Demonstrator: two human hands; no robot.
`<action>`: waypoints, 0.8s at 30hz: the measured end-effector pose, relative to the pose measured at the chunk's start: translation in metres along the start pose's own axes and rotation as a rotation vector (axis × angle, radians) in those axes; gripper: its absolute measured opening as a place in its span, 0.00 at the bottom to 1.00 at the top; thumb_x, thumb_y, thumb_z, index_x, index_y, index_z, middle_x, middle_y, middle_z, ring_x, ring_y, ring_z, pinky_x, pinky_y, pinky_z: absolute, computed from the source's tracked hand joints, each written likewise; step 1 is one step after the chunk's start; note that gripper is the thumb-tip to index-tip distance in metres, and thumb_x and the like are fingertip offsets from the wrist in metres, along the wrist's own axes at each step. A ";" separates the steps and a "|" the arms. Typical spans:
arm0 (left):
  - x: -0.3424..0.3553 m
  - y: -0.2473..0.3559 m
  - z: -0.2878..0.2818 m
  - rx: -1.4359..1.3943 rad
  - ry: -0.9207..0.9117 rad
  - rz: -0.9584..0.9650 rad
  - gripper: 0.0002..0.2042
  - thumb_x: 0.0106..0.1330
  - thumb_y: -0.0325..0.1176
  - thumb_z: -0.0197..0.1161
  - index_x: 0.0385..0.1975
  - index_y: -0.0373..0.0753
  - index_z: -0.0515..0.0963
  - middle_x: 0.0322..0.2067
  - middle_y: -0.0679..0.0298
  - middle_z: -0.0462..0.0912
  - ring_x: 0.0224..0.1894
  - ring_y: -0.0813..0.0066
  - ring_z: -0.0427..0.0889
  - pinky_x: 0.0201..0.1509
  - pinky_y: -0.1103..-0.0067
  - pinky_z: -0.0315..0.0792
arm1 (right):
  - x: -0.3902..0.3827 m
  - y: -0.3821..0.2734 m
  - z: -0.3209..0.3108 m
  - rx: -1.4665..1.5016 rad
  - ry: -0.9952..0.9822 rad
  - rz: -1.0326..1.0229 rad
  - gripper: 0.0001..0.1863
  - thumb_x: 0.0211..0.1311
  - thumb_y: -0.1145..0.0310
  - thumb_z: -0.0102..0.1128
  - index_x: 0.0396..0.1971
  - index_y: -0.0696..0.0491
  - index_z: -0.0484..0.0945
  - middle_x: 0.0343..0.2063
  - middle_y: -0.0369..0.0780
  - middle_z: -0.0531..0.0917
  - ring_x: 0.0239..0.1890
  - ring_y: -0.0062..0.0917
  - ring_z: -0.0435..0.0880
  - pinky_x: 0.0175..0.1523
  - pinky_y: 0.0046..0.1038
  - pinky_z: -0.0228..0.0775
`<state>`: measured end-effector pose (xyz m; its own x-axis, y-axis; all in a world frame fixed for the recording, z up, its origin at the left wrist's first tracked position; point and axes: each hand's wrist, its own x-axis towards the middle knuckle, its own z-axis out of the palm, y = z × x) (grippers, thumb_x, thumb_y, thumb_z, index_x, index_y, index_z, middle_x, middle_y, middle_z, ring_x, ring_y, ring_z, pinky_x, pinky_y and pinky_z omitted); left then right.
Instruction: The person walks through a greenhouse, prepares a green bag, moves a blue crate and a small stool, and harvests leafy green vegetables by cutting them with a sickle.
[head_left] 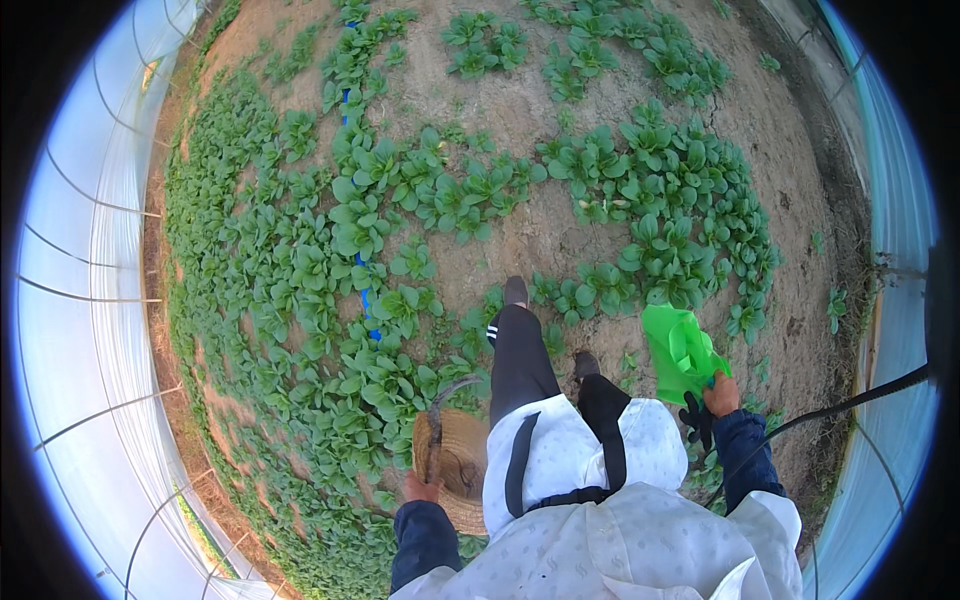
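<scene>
My left hand (421, 488) is closed around the handle of a sickle (434, 437), whose curved blade points up and to the right. Just beside that hand is a round straw hat (462, 485); whether the fingers also pinch its brim I cannot tell. On the other side, my right hand (722, 396) grips a bright green bag (678, 350) that hangs bunched and partly folded. A dark glove (695, 420), or a pair, dangles by the same hand.
Leafy green plants (300, 270) grow densely on the left and in patches ahead, with bare soil (540, 235) between. A blue strip (366, 300) runs along the left rows. Plastic greenhouse walls (115, 230) curve along both sides. A black strap (850, 403) crosses at right.
</scene>
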<state>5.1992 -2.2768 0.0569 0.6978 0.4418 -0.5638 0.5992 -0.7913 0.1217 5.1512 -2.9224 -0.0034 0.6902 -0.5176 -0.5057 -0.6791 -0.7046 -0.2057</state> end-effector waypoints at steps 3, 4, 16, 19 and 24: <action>0.062 0.054 -0.014 -0.030 -0.079 0.008 0.28 0.39 0.34 0.76 0.40 0.29 0.71 0.34 0.43 0.80 0.39 0.45 0.80 0.42 0.64 0.74 | 0.059 -0.040 -0.025 -0.027 0.029 0.038 0.15 0.45 0.68 0.58 0.34 0.59 0.73 0.29 0.56 0.79 0.34 0.52 0.78 0.39 0.48 0.71; 0.086 0.080 -0.025 -0.062 -0.103 0.014 0.28 0.39 0.34 0.76 0.40 0.30 0.71 0.34 0.43 0.80 0.39 0.45 0.80 0.42 0.64 0.74 | 0.078 -0.053 -0.034 -0.009 0.034 0.048 0.16 0.45 0.68 0.59 0.35 0.59 0.73 0.30 0.56 0.79 0.35 0.53 0.78 0.39 0.48 0.71; 0.339 0.334 -0.137 -0.025 -0.029 0.304 0.27 0.43 0.37 0.73 0.41 0.35 0.68 0.33 0.43 0.79 0.39 0.43 0.78 0.41 0.59 0.72 | 0.243 -0.223 -0.139 -0.035 0.068 0.105 0.18 0.40 0.67 0.62 0.32 0.62 0.74 0.30 0.58 0.78 0.35 0.54 0.77 0.41 0.50 0.69; 0.392 0.415 -0.179 -0.037 -0.017 0.323 0.27 0.44 0.38 0.72 0.42 0.35 0.67 0.34 0.42 0.79 0.40 0.42 0.77 0.42 0.59 0.71 | 0.293 -0.253 -0.143 -0.056 0.065 0.097 0.18 0.41 0.66 0.62 0.33 0.62 0.74 0.31 0.57 0.79 0.37 0.52 0.77 0.43 0.47 0.70; 0.453 0.525 -0.232 0.025 -0.073 0.165 0.30 0.44 0.39 0.72 0.46 0.33 0.68 0.38 0.43 0.79 0.43 0.45 0.77 0.45 0.61 0.71 | 0.414 -0.285 -0.117 -0.102 -0.048 0.112 0.14 0.36 0.68 0.60 0.24 0.62 0.74 0.24 0.56 0.78 0.32 0.53 0.78 0.38 0.47 0.72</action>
<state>5.9210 -2.3940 0.0544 0.7548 0.2743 -0.5959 0.4687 -0.8610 0.1974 5.6598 -2.9931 -0.0565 0.5967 -0.5739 -0.5609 -0.7207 -0.6906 -0.0602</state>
